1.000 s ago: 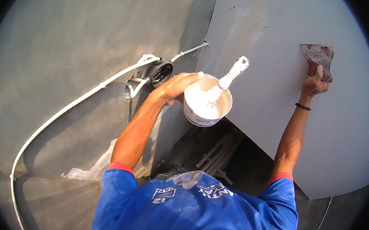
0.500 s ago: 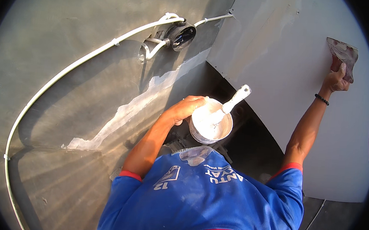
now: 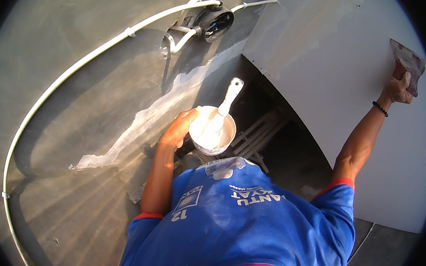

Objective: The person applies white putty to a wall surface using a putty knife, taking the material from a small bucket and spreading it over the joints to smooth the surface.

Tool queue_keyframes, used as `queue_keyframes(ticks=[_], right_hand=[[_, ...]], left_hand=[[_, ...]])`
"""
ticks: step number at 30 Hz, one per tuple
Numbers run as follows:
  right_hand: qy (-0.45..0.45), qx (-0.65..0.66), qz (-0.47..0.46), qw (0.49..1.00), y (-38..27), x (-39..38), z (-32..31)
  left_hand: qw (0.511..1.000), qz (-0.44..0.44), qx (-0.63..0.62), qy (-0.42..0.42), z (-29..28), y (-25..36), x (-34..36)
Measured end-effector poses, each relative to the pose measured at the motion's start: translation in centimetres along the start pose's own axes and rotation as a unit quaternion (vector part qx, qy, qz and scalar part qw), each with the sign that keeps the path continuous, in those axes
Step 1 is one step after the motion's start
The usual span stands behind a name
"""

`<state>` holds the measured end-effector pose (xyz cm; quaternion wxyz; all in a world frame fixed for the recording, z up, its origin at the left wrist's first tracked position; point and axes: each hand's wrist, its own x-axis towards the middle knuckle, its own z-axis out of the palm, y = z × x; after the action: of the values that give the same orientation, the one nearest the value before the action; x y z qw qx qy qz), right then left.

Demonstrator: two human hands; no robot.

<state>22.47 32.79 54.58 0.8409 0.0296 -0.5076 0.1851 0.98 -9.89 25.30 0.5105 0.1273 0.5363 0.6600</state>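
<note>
White bucket [image 3: 229, 128], paste-smeared spatula [image 3: 229, 97] leaning inside, reddish scraper [image 3: 410, 64] at right

A head-worn fisheye camera is facing down from close above the blue shirt [image 3: 260, 230], taking in the left hand [image 3: 177, 129] and right hand [image 3: 398, 89].

Glare on the tub [image 3: 209, 149], shadowed wall [image 3: 111, 101], recess [image 3: 293, 143] perhaps underexposed, black-rimmed fisheye distortion.

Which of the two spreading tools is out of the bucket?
The broad reddish spreader in the right hand; the white-handled tool leans in the bucket that the left hand holds.
</note>
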Motion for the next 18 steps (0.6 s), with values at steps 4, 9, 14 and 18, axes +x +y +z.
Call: queue_keyframes(ticks=[4,9,14,18], right_hand=[[-0.034,-0.12,-0.04,0.991,3.7,1.8,-3.4],[-0.022,-0.065,-0.004,0.998,1.9,0.7,-1.2],[-0.036,-0.044,0.064,0.996,2.3,1.3,-1.9],[-0.054,-0.023,0.045,0.997,1.7,3.0,-1.1]], left_hand=[[1.0,-0.005,-0.022,0.004,-0.6,-1.4,0.3],[0.999,0.033,-0.012,0.022,-2.0,-2.9,0.9],[1.0,0.013,-0.012,0.022,-1.3,-2.0,1.4],[1.0,0.012,0.01,-0.009,-0.1,-1.1,2.2]])
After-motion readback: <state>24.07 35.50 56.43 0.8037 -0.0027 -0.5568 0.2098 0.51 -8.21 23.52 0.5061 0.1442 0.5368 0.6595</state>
